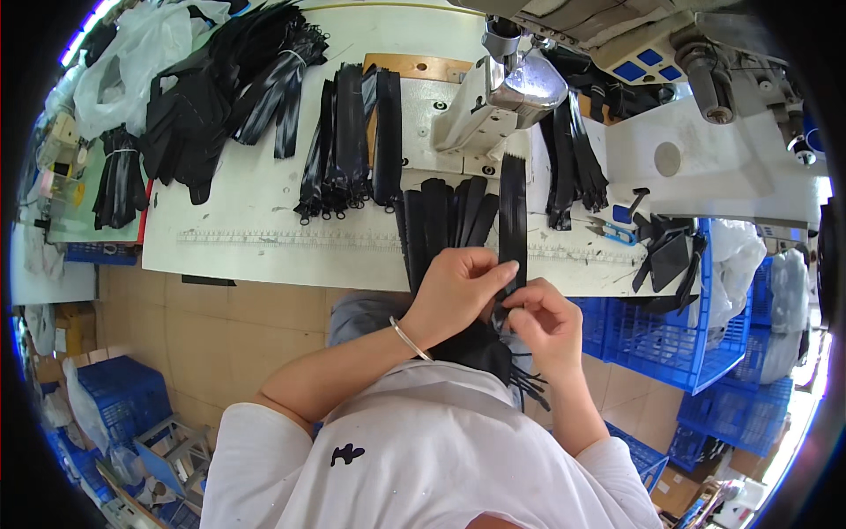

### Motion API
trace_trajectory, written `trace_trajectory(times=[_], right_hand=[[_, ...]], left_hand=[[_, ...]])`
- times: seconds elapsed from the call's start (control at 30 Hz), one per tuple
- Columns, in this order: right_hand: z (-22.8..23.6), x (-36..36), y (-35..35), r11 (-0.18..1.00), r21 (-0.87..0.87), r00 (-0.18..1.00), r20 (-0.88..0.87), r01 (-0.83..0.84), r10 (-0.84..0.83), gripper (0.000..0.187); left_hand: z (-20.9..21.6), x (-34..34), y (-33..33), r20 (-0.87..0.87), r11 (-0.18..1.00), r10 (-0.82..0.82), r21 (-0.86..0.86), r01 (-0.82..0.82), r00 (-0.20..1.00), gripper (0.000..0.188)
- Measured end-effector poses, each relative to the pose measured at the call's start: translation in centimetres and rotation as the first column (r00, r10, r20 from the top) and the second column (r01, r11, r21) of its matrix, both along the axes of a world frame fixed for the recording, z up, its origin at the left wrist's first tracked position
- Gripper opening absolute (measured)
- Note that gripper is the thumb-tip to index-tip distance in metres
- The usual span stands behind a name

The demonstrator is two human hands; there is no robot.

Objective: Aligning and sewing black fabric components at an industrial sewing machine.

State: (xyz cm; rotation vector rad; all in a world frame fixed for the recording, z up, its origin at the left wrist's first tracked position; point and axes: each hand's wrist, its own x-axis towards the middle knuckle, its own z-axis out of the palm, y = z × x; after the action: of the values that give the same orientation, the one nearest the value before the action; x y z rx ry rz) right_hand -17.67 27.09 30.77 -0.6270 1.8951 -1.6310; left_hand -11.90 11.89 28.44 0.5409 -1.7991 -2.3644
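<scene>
A black zipper strip [513, 207] runs from the white sewing machine's [502, 101] needle area toward me, over the table's front edge. My left hand [458, 286] pinches it between thumb and fingers near that edge. Lower down, my right hand [546, 322] is closed with thumb and fingertips at the strip's near end; a small part there is too blurred to name. Left of the strip, several black fabric strips [436, 216] lie fanned, partly hidden by my left hand. Black material [471, 348] rests on my lap.
Black zippers [348, 141] lie left of the machine, and another bunch [568, 163] lies right. Blue-handled snips [614, 231] sit near a black piece [667, 256]. Bundled black strips [282, 84] and a clear plastic bag [132, 66] fill the far left. A blue crate [679, 353] stands right.
</scene>
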Motion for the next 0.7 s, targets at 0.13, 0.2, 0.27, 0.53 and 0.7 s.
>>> trace_trajectory(times=[0.13,0.2,0.27,0.53,0.7], right_hand=[[-0.7,0.9,-0.1,0.997,0.074,0.987,-0.152,-0.038,0.049,0.005],[-0.1,0.6,-0.3,0.995,0.093,0.968,-0.245,-0.041,0.063,0.002],[0.3,-0.2,-0.3,0.996,0.079,0.994,-0.102,-0.027,0.035,0.003],[0.9,-2.6,1.8,0.988,0.051,0.983,0.112,0.144,-0.149,0.018],[0.5,-2.8,3.3,0.983,0.141,0.975,0.174,0.115,-0.139,0.018]], left_hand=[[-1.3,0.3,-0.8,-0.096,0.951,0.104,-0.282,-0.128,0.99,0.034],[-0.6,0.3,-1.3,-0.042,0.949,0.094,-0.3,-0.102,0.995,0.034],[-0.1,-0.3,-2.1,-0.178,0.804,-0.005,-0.585,-0.102,0.984,0.035],[-0.5,0.5,-2.1,0.0,0.18,0.016,-0.984,-0.003,1.0,0.035],[0.3,0.6,-3.8,-0.035,0.579,-0.017,-0.815,-0.019,0.999,0.022]])
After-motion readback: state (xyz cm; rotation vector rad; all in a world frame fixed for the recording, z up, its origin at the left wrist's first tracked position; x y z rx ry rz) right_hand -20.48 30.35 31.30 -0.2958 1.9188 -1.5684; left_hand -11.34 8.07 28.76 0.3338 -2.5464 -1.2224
